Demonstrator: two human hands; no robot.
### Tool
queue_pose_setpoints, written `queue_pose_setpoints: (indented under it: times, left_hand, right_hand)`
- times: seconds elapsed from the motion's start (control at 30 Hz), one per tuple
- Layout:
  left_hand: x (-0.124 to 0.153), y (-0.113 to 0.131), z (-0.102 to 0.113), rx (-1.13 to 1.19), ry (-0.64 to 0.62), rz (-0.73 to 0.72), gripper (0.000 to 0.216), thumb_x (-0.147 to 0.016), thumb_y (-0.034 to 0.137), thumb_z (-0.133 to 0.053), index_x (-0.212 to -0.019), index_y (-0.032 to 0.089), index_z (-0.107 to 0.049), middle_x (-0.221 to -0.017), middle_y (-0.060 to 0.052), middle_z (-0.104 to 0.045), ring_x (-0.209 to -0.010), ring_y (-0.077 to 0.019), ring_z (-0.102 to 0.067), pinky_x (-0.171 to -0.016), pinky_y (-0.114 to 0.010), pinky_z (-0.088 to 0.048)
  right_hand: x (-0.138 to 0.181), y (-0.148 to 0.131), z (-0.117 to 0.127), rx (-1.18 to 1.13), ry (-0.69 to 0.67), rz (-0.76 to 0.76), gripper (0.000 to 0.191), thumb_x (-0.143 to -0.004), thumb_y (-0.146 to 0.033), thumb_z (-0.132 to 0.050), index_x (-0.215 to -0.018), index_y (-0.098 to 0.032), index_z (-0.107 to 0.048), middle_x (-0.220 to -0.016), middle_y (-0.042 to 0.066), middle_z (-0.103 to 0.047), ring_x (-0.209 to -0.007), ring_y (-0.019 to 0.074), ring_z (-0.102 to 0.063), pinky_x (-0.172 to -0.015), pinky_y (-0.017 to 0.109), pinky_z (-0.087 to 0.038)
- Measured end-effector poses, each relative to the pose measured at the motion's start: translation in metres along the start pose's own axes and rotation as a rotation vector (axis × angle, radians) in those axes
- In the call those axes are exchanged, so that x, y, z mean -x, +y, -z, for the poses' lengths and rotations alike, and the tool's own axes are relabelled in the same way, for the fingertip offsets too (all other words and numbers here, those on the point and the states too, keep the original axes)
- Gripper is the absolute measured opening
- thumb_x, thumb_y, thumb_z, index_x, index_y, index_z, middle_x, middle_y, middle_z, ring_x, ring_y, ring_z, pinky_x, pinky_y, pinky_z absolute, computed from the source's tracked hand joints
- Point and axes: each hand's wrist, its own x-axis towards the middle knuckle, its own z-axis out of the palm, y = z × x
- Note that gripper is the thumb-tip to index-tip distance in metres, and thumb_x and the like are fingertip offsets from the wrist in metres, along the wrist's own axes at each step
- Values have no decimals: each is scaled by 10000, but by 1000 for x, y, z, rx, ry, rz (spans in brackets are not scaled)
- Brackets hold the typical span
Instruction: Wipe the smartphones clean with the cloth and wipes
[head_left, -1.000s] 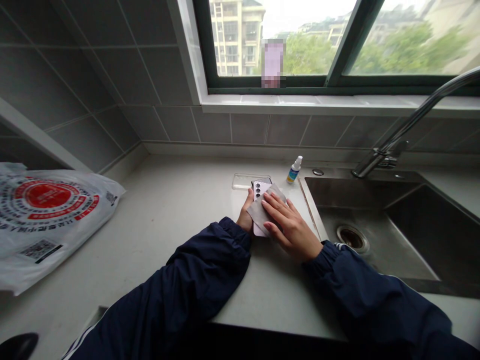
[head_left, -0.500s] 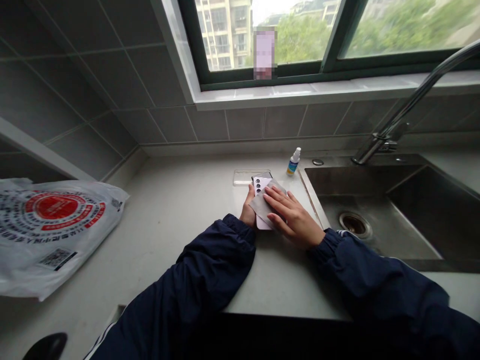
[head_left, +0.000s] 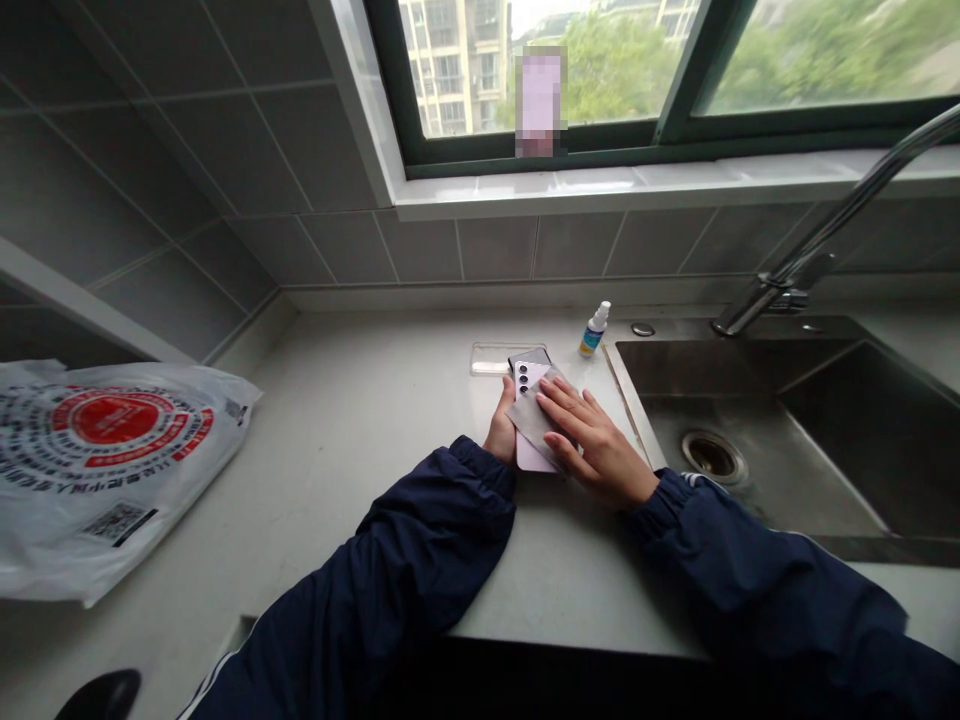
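Note:
My left hand (head_left: pixel 501 430) is closed around the left edge of a pale lilac phone (head_left: pixel 536 457), its camera back facing up. Over the phone's back lies a thin grey cloth (head_left: pixel 529 418). My right hand (head_left: pixel 600 445) holds this cloth pressed against the phone, its fingers stretched out nearly flat and the thumb a little apart. The cloth and the hand cover much of the phone's right side. Just beyond the phone's top end shows a flat, dark-edged item (head_left: pixel 534 356), partly hidden. A clear phone case (head_left: pixel 487 358) lies behind it on the counter.
A small white spray bottle (head_left: pixel 593 330) stands behind my hands, beside the steel sink (head_left: pixel 750 345) and its tap (head_left: pixel 817 240). A white printed plastic bag (head_left: pixel 172 490) rests on the counter (head_left: pixel 360 400) at the left. A dark rounded object (head_left: pixel 101 695) shows at the lower left.
The view has shifted slightly, so the scene sits a little further right. My hands keep nearly the same place on the phone and cloth.

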Motion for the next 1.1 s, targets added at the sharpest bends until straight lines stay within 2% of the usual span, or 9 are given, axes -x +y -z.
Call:
queue_pose_setpoints:
  times: [0.2,0.47,0.77,0.93,1.1]
  left_hand:
    - [1,1,-1,51,-19,36,714,-1015,596,-300,-1439,72,-535,-1299,-187,-679,-1316,-305,-584,-1196,-398,-334]
    - [-3,0,2,60,-37,42,725,-1031,586,-256,-1449,54,-518,-1275,-188,-694,-1293,-277,-605,-1192,-390,-337]
    - [0,1,-1,32,41,21,705,-1030,575,-300,-1472,61,-493,-1240,-161,-718,-1281,-256,-617,-1197,-346,-321]
    - [1,0,-3,8,-34,21,730,-1041,567,-232,-1497,42,-457,-1274,-179,-698,-1293,-265,-608,-1187,-378,-345]
    - [2,0,-3,-11,-63,19,694,-1050,531,-236,-1497,51,-463,-1295,-179,-688,-1309,-250,-596,-1183,-347,-347]
  right_hand:
    - [1,2,-1,-26,-13,-12,574,-1050,-376,-438,-1601,-282,-308,-1650,113,-329,-1547,298,-255,-1216,615,-257]
    - [1,6,-1,-40,-7,-46,555,-1054,-371,-436,-1586,-244,-342,-1644,136,-337,-1549,290,-254,-1210,629,-252]
    - [0,7,-2,-48,-9,-46,570,-1052,-391,-432,-1597,-271,-316,-1649,120,-331,-1552,296,-240,-1209,631,-256]
    - [-1,10,-1,-34,14,-52,585,-1052,-396,-434,-1605,-271,-291,-1652,130,-318,-1551,299,-237,-1202,648,-259]
    - [0,12,-1,-44,61,-43,596,-1049,-380,-443,-1610,-260,-279,-1658,135,-294,-1551,288,-232,-1216,614,-274]
